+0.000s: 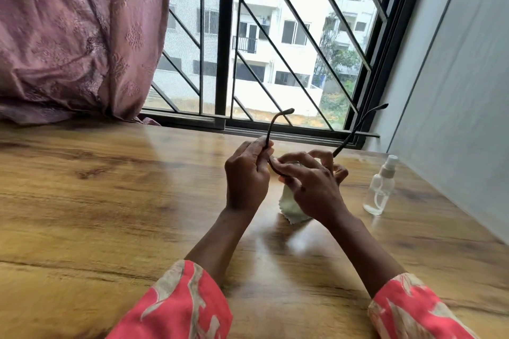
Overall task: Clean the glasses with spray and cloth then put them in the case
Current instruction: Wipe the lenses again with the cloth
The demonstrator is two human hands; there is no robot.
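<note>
Both hands meet just right of the frame's centre, above the wooden table [110,187]. The left hand [246,176] pinches the glasses [271,135] by one arm near the hinge, which steadies the frame so the lenses face the other hand. The two arms of the glasses stick up and away toward the window [275,36], left unfolded, probably so they stay clear of the wiping. The right hand [311,184] curls round the pale cloth [289,206] and presses it against the front of the glasses; the lens itself is hidden under the fingers. The loose end of the cloth hangs down below the hands to the table.

The spray bottle [381,187] stands upright on the right, near the hands but apart from them, parked within easy reach. I judge this to be the wiping step. No case shows anywhere in view, so packing away looks some way off.
</note>
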